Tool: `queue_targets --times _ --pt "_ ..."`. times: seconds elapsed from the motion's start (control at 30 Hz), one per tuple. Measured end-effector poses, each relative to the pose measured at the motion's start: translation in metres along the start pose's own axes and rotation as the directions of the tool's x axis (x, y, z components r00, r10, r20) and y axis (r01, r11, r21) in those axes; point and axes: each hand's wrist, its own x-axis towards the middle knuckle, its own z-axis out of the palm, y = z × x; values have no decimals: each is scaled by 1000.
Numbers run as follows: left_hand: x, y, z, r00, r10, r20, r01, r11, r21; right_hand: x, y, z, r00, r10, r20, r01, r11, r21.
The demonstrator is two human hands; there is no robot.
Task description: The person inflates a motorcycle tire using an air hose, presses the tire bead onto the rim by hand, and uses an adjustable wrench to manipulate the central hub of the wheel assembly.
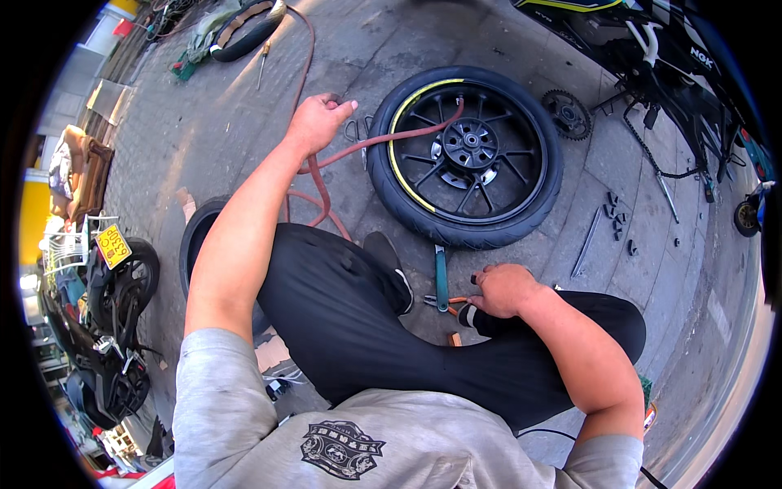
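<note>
A motorcycle wheel with a black tyre [391,191] and a black spoked rim lies flat on the paving in front of me. A reddish air hose [391,137] runs across it, and its end meets the rim near the valve. Left of the tyre, my left hand [320,124] hovers above the hose with curled fingers; what is in them, if anything, is hidden. My right hand [505,290] is closed in front of my right knee, with a small dark thing at its fingertips that I cannot make out. Beside it lie a teal-handled tool [441,277] and orange-handled pliers [444,305].
A sprocket [568,114] lies right of the wheel, under a partly dismantled motorcycle [652,77]. Small black pieces [617,213] and a metal bar [586,242] lie farther right. Another tyre [248,37] and a screwdriver [263,65] are at the far left; a parked motorcycle [122,285] stands left.
</note>
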Motion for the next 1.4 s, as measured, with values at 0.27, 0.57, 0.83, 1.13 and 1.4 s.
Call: queue_targets --times 0.27,0.57,0.83,1.13,1.4 --pt "4 -9 2 996 -71 50 71 997 -5 4 1 2 998 -54 -32 53 998 -27" --pt "4 -20 7 991 -114 70 114 993 10 1 -14 -9 983 -163 -82 159 986 -49" --pt "7 -20 12 990 -127 70 125 992 22 -11 -15 -17 991 -134 -16 133 990 -54" --pt "11 -6 15 990 -120 76 118 992 38 -12 -16 -14 992 -126 -6 126 990 -56" --pt "8 -14 13 992 -100 76 96 994 54 -12 -20 -12 992 -129 -16 127 988 -84"
